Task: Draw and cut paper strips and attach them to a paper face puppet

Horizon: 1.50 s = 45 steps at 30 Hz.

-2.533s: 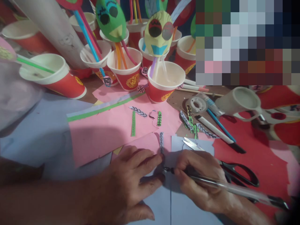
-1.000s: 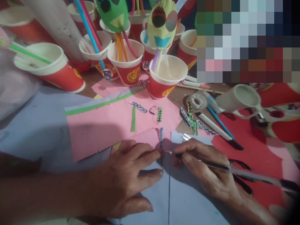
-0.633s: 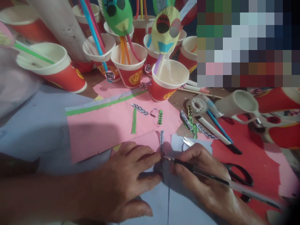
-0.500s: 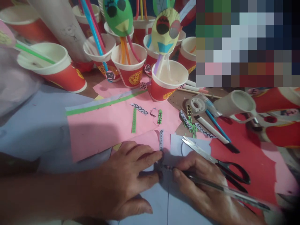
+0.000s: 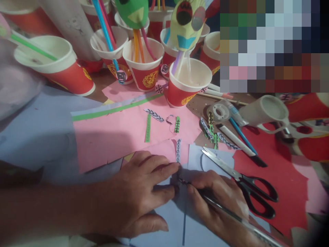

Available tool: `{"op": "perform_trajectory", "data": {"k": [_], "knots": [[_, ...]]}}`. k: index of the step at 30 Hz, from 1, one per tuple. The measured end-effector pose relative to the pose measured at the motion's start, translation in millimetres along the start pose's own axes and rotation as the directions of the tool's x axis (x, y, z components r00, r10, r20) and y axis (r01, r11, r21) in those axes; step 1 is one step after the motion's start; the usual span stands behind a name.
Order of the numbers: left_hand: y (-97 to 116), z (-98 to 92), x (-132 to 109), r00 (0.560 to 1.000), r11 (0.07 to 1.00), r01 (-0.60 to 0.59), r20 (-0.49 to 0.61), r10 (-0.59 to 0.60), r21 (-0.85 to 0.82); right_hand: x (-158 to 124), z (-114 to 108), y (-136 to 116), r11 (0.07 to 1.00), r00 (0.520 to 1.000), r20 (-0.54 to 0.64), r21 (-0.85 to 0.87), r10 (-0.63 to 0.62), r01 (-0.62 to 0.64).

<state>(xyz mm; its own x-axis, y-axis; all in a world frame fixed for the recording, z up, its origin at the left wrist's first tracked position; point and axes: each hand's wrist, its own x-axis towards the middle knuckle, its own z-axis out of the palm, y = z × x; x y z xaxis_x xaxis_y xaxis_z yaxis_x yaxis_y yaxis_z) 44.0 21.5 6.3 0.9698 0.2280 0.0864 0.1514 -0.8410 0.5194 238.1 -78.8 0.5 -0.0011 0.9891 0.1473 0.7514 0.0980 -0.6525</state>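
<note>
My left hand (image 5: 146, 192) lies flat with its fingers spread, pressing a narrow paper strip (image 5: 179, 151) against the blue paper (image 5: 164, 223). Small loops are drawn along the strip's far part; its near part is in shadow between my hands. A pen (image 5: 226, 211) with a clear barrel is pinched in my right hand (image 5: 218, 202), its tip at the strip beside my left fingertips. Scissors (image 5: 240, 178) with black handles lie partly open just beyond my right hand. Pink paper (image 5: 102, 144) with a green edge band lies ahead, bearing small patterned cut-outs (image 5: 154, 115).
Several red-and-white paper cups (image 5: 189, 82) holding straws and paper faces stand at the back. To the right are a tape roll (image 5: 219, 111), a white marker (image 5: 236, 142), a white mug (image 5: 269, 111) and red paper (image 5: 280, 178). A blurred block covers the upper right.
The pen has turned to a steeper angle in my right hand, and its tip has shifted slightly left along the strip. My left hand stays in place. The view has tilted down a little.
</note>
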Motion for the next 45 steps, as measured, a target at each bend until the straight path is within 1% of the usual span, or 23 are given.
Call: {"op": "perform_trajectory", "data": {"k": [5,7,10,14,16,24,30,33,36,38,41,43,45], "knots": [[-1.0,-1.2,0.3,0.999,1.0,0.0,0.04,0.001,-0.023,3.2,-2.8,-1.0,0.996,0.998,0.006,0.075,-0.058,0.057],[-1.4,-1.8,0.5,0.998,1.0,0.004,0.059,-0.002,-0.026,3.5,-3.0,-0.4,0.994,0.998,0.016,0.095,-0.059,0.058],[-1.8,-2.4,0.6,0.998,1.0,0.0,0.06,0.001,-0.018,2.1,-1.4,1.3,0.996,0.999,0.016,0.082,-0.044,0.042],[-2.3,-2.0,0.5,0.998,1.0,-0.009,0.058,0.01,-0.02,-0.1,1.7,2.7,0.998,0.999,-0.035,0.039,-0.04,0.042],[-2.4,-1.5,0.3,0.998,1.0,-0.008,0.058,0.009,-0.021,-0.3,1.7,2.9,0.999,0.999,-0.039,0.031,-0.037,0.038],[-2.2,-1.4,-0.4,0.999,1.0,-0.005,0.051,0.007,-0.025,-1.8,-3.6,3.6,0.995,0.997,0.064,0.09,-0.045,0.039],[-2.8,-0.5,0.0,1.0,1.0,-0.015,0.015,0.015,-0.025,-2.3,0.7,3.6,0.999,0.999,-0.017,0.021,-0.028,0.029],[-2.4,-0.1,0.2,1.0,1.0,-0.013,0.01,0.013,-0.018,-1.5,0.3,3.2,0.999,0.999,-0.026,0.016,-0.034,0.035],[-1.8,0.2,0.3,1.0,1.0,0.001,0.017,-0.001,-0.018,-0.4,-2.0,2.1,0.998,0.999,0.007,0.046,-0.049,0.049],[-1.5,0.1,0.4,1.0,1.0,0.003,0.016,-0.003,-0.028,-0.5,-2.8,1.3,0.998,0.999,0.022,0.05,-0.038,0.037],[-1.1,-1.0,0.9,1.0,0.999,0.003,0.005,-0.003,-0.037,-2.1,-1.7,1.1,1.0,1.0,-0.019,0.02,-0.015,0.015],[-0.9,-2.3,1.4,1.0,0.999,0.005,0.016,-0.004,-0.033,-3.1,-0.7,1.7,1.0,0.999,-0.047,0.01,-0.018,0.019],[-0.6,-3.5,1.7,1.0,1.0,0.009,0.028,-0.008,-0.03,-3.5,-0.7,2.7,1.0,0.999,-0.04,0.011,-0.024,0.025]]}}
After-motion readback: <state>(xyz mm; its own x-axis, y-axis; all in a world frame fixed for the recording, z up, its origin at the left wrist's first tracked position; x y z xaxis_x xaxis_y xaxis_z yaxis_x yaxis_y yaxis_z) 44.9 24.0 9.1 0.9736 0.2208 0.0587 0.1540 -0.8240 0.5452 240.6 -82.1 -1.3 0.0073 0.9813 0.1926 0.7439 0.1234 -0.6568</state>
